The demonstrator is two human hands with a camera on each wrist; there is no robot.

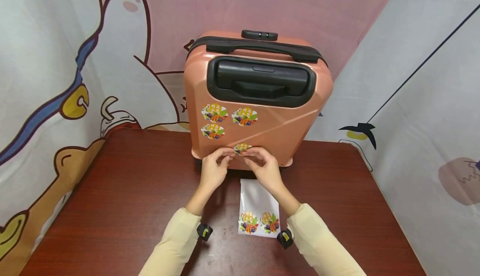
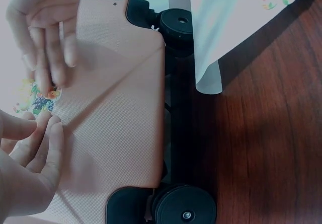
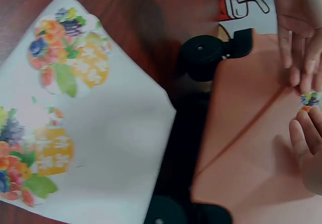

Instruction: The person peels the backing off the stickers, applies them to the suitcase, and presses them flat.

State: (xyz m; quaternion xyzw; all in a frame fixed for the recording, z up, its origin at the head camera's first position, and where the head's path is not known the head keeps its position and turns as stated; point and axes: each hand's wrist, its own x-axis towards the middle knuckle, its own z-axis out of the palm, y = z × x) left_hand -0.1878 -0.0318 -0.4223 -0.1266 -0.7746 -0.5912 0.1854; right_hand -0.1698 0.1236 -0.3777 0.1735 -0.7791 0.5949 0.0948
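A pink-orange hard-shell suitcase (image 1: pixel 277 128) stands upright on the table. Low on its front face is a round sticker (image 1: pixel 242 147) printed with fruit. My left hand (image 1: pixel 213 172) touches the sticker's left edge with its fingertips, and my right hand (image 1: pixel 268 172) does the same at the right edge. Both hands have fairly straight fingers, with the thumbs held off the sticker. In the left wrist view, part of the sticker (image 2: pixel 43 103) shows between the two sets of fingertips. Three matching stickers (image 1: pixel 213 113) lie higher on the suitcase, two in a row and one below.
A white backing sheet (image 1: pixel 256 195) with two fruit stickers lies on the brown table (image 1: pixel 150 197) in front of the suitcase, under the right forearm. Black wheels (image 2: pixel 183 206) are at the suitcase's base. A cartoon-printed cloth (image 1: pixel 262 1) hangs behind the table and at its sides.
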